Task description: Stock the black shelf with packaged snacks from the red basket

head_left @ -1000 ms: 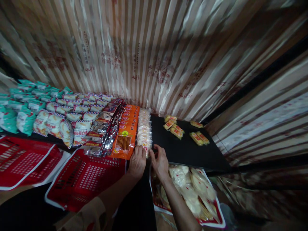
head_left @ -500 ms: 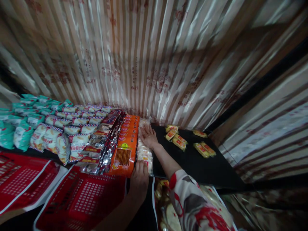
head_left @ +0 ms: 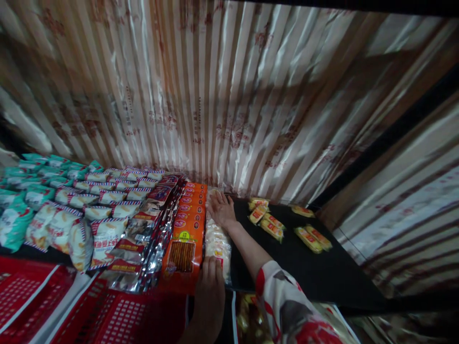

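A long, clear packet of pale, rounded food pieces (head_left: 218, 243) lies along the right side of an orange snack packet (head_left: 186, 224). My right hand (head_left: 222, 210) rests palm down on its far end, fingers apart. At the near end, my left hand (head_left: 210, 289) lays its stretched fingers on the packet beside a small red and white label; its thumb is hidden. Left of the orange packet stands a row of shiny silver and dark red packets (head_left: 147, 234). Small yellow-wrapped packs (head_left: 270, 227) are scattered right of my right forearm.
The black shelf (head_left: 297, 272) ends at a dark post on the right, with a striped curtain (head_left: 215, 95) behind. White bags (head_left: 103, 239) and green bags (head_left: 16, 222) fill the left. Red baskets (head_left: 125, 315) sit below the front edge, beside a bin of wrapped goods (head_left: 251, 320).
The view has shifted, so the shelf and goods sit lower in the picture. Both hands stay on the clear packet; the right hand's fingers look a little more spread.
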{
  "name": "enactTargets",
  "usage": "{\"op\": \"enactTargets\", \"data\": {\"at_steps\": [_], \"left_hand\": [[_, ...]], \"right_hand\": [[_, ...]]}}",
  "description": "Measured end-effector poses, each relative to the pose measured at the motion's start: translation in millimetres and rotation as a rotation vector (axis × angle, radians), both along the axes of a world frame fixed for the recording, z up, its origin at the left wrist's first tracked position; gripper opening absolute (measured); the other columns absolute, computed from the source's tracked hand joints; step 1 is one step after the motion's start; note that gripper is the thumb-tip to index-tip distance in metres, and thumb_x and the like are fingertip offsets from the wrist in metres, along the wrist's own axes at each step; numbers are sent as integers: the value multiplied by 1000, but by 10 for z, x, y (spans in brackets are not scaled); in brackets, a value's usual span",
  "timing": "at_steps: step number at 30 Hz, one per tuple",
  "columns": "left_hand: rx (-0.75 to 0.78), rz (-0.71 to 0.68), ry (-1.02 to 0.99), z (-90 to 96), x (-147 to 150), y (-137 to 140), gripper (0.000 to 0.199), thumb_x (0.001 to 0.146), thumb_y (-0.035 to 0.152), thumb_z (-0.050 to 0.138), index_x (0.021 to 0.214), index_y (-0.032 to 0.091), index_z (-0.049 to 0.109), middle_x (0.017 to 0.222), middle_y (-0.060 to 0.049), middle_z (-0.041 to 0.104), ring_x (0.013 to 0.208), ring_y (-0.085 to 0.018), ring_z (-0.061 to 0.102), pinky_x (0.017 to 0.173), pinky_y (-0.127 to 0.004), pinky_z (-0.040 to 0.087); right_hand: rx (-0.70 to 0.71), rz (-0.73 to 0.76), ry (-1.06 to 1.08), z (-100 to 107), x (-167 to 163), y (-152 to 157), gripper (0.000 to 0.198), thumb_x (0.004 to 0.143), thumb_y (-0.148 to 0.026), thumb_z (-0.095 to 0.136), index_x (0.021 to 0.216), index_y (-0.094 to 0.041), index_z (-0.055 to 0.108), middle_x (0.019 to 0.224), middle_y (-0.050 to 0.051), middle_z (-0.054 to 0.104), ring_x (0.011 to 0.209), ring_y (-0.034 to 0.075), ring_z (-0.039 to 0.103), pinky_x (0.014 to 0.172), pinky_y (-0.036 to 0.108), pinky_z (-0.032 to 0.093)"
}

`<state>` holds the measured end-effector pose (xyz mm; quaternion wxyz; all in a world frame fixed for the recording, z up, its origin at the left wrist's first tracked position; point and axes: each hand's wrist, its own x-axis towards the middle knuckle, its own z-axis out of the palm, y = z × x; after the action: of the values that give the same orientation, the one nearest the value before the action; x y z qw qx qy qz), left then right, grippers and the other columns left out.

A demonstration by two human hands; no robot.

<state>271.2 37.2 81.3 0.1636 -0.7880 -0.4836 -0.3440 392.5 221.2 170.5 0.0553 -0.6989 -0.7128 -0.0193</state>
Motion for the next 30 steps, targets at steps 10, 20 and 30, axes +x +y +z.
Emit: {"op": "enactTargets", "data": {"at_steps": [10, 20, 30], "left_hand": [[26, 53, -9, -19, 46, 109, 36, 77, 4, 48, 112, 11, 56, 114, -12, 62, 106, -25, 59, 84, -37, 55], [53, 97, -117, -329, 157, 190, 34, 76, 10, 53, 110, 12, 58, 108, -14, 65, 101, -26, 61, 82, -41, 54], [11, 67, -55, -351, 109, 211, 46, 77, 13, 56, 122, 16, 56, 113, -13, 65, 102, -26, 61, 81, -42, 54]], "right_hand": [[-189, -29, 41, -26, 69, 300, 57, 94, -50, 19, 144, -26, 32, 155, 4, 24, 141, 24, 20, 112, 44, 13], [-141, -66, 92, -42, 94, 643, 61, 93, -57, 19, 144, -27, 31, 155, 8, 23, 142, 28, 16, 111, 51, 10], [-145, -25, 67, -28, 55, 607, 56, 94, -54, 19, 139, -27, 40, 140, 9, 47, 130, 28, 37, 108, 54, 13]]}}
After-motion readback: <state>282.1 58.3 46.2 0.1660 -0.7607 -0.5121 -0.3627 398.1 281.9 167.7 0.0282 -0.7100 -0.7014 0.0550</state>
